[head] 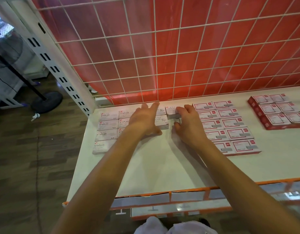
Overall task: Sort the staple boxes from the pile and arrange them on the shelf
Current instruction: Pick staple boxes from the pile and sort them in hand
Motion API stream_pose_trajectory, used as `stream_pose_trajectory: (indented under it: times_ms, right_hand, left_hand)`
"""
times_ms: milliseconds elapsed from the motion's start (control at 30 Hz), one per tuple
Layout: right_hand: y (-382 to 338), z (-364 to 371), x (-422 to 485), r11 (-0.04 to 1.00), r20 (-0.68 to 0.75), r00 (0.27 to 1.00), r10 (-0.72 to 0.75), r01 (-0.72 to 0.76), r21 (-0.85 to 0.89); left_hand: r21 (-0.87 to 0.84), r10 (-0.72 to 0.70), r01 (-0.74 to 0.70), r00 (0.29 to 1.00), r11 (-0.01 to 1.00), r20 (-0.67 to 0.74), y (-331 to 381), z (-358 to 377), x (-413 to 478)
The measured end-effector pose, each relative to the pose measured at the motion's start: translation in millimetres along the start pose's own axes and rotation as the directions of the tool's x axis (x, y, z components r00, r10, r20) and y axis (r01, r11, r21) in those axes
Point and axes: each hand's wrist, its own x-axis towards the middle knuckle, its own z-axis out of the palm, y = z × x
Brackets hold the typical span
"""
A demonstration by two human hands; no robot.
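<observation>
White staple boxes (106, 125) lie flat in rows on the shelf (154, 168).

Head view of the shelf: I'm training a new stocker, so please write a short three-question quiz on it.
1. True or false: the left hand has its fingers spread, not curled.
2. The boxes marked STAPLES lie at which part of the shelf? A left end; B right end; C front edge.
3. Fill in: the right hand pinches a small box; the framed boxes to its right have ____ borders.
Key: 1 true; 2 A; 3 red.
</observation>
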Motion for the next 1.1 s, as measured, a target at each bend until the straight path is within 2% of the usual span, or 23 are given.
stream_pose_trajectory:
  times_ms: [133,300,433,567,800,967,1100]
  right_hand:
    - [-4,0,-7,0.999,-0.113,0.993,-0.027,0.024,-0.028]
    - [-9,3,-11,0.997,-0.015,0.998,-0.060,0.059,-0.044]
    - [-11,8,-16,0.997,0.007,0.997,-0.076,0.076,-0.009]
    - [-10,7,-22,0.996,-0.002,0.997,-0.082,0.082,-0.018]
    - [-3,-6,-33,0.980,-0.105,0.985,-0.141,0.124,-0.154]
    - [9,-17,-43,0.972,-0.100,0.992,-0.075,0.050,-0.229]
    - [28,-26,-51,0.963,-0.110,0.993,-0.035,0.004,-0.268]
  left_hand:
    - [-0.024,-0.041,0.040,0.999,0.999,-0.020,3,-2,-7]
    - [-0.075,-0.052,0.048,0.998,0.996,-0.041,7,-2,-11]
    - [-0.088,-0.054,0.050,0.998,0.995,-0.043,8,-2,-13]
    - [-0.009,-0.045,0.045,0.998,0.999,-0.034,13,-2,-19]
    - [0.074,0.112,-0.105,0.989,0.992,-0.094,36,7,-35]
    - [0.074,0.216,-0.206,0.961,0.976,-0.173,59,16,-41]
    - [0.061,0.266,-0.259,0.951,0.964,-0.160,82,25,-44]
